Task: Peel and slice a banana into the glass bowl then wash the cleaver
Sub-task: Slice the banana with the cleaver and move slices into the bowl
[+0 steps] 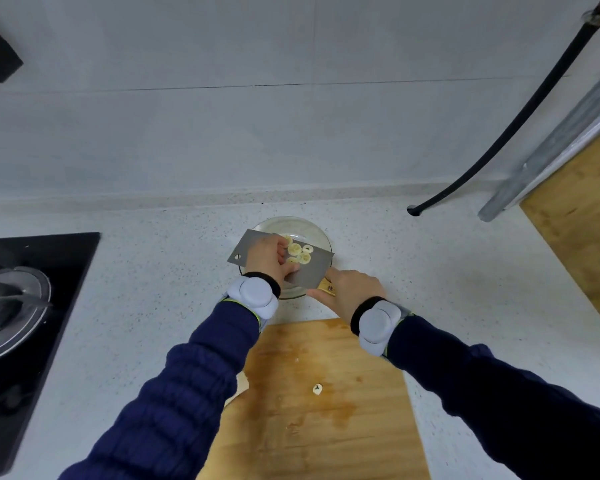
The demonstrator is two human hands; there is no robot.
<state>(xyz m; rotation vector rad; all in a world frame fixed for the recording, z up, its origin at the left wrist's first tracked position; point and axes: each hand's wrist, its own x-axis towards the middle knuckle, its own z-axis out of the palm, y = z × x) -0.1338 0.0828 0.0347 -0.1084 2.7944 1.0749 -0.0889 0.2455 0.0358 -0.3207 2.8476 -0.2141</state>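
Gripping cleaver (309,271) above glass bowl (321,235): right hand (352,292); left hand (265,256), seemingly flat, touches slices (300,252).

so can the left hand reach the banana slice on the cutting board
Probably yes: the banana slice lies alone on the cutting board, uncovered, and the left hand only rests on the cleaver.

1. This is a home kitchen: a black gas hob (32,306) is set into a speckled white countertop (153,271).
2. Pale wall tiles (257,116) rise behind the countertop.
3. A wooden cutting board (326,427) and a steel cleaver (312,271) are out.
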